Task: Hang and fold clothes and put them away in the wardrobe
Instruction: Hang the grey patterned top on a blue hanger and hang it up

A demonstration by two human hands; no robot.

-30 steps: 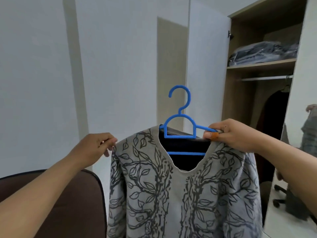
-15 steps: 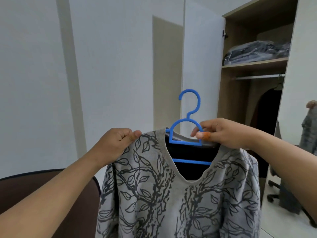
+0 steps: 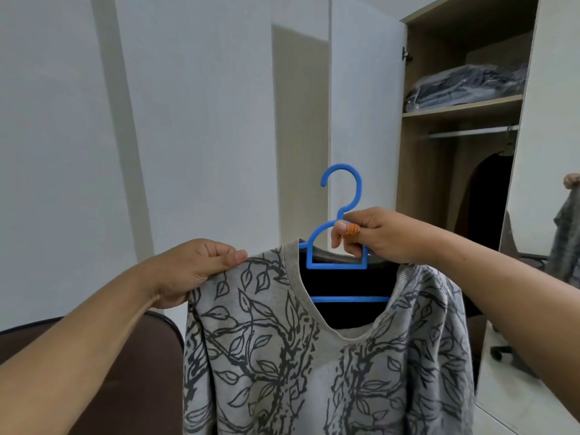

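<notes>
A grey sweater (image 3: 282, 356) printed with dark branches and leaves hangs on a blue plastic hanger (image 3: 343, 196) in front of me. My right hand (image 3: 376, 237) grips the hanger at the neck, just under its hook. My left hand (image 3: 194, 271) pinches the sweater's left shoulder. The open wardrobe (image 3: 417, 183) stands at the right, with a silver rail (image 3: 470, 132) under a shelf.
Bagged folded clothes (image 3: 464, 86) lie on the wardrobe shelf, and a dark garment (image 3: 489, 196) hangs from the rail. The white wardrobe door (image 3: 361, 105) stands open behind the hanger. A brown chair back (image 3: 131, 372) is at lower left. A mirror (image 3: 549, 277) is at far right.
My right hand slid from the sweater's right shoulder to the hanger's neck. My left hand moved inward along the left shoulder. The sweater and hanger shifted slightly toward the wardrobe.
</notes>
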